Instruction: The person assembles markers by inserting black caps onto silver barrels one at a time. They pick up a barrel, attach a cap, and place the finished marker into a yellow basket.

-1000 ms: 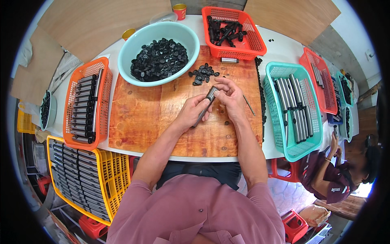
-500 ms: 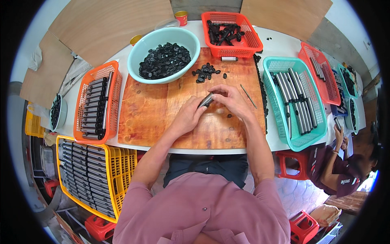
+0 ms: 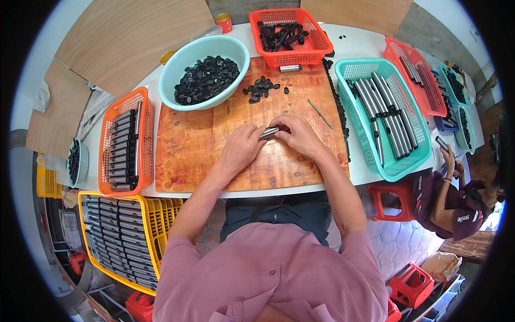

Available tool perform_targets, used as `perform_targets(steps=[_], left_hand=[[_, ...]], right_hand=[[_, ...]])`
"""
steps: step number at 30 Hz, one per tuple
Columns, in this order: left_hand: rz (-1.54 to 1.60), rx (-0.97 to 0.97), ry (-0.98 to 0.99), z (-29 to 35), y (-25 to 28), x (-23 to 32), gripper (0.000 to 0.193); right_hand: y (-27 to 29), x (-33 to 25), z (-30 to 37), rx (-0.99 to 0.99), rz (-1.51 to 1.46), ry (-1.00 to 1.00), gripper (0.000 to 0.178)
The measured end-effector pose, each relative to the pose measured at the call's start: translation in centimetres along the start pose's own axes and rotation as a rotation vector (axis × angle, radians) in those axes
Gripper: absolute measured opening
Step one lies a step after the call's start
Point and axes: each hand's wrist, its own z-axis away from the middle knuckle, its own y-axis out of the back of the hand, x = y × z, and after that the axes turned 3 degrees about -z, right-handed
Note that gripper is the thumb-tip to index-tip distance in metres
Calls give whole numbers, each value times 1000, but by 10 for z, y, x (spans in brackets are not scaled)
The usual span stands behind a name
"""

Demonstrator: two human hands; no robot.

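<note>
A short metal tube (image 3: 269, 132) lies across between my two hands over the wooden board (image 3: 209, 172). My left hand (image 3: 241, 146) grips its left end, with fingers curled round it. At its other end my right hand (image 3: 299, 137) is closed on it, thumb and fingers bent; part of the tube is hidden there. Beyond my hands is a small pile of black oval pieces (image 3: 259, 88). To the right of the pile a thin metal rod (image 3: 321, 114) rests on the board. Another short tube (image 3: 290, 68) lies at the board's far edge.
A pale green bowl (image 3: 242, 68) of black pieces stands far left. Around the board are an orange basket (image 3: 147, 155), a red basket (image 3: 306, 58) and a teal basket (image 3: 397, 174), holding tubes or black parts. A yellow crate (image 3: 155, 231) sits lower left. Another person (image 3: 445, 209) works at right.
The tube has turned closer to level between my hands, and my right hand's fingers have curled in closer round its end. The whole view has shifted slightly.
</note>
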Motion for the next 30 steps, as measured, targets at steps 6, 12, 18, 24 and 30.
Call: perform_targets(steps=[6, 12, 18, 24, 30], left_hand=[[2, 11, 56, 0, 1, 7, 37], [0, -3, 59, 1, 2, 9, 36], [-5, -45, 60, -6, 7, 9, 31], [-37, -111, 86, -11, 11, 9, 26], [183, -38, 113, -7, -3, -3, 26]], right_hand=[[-4, 3, 5, 54, 30, 116, 24], [-4, 2, 10, 70, 9, 172, 20], [-8, 3, -27, 105, 98, -35, 20], [-51, 17, -61, 301, 370, 62, 19], [-52, 24, -58, 385, 500, 57, 19]])
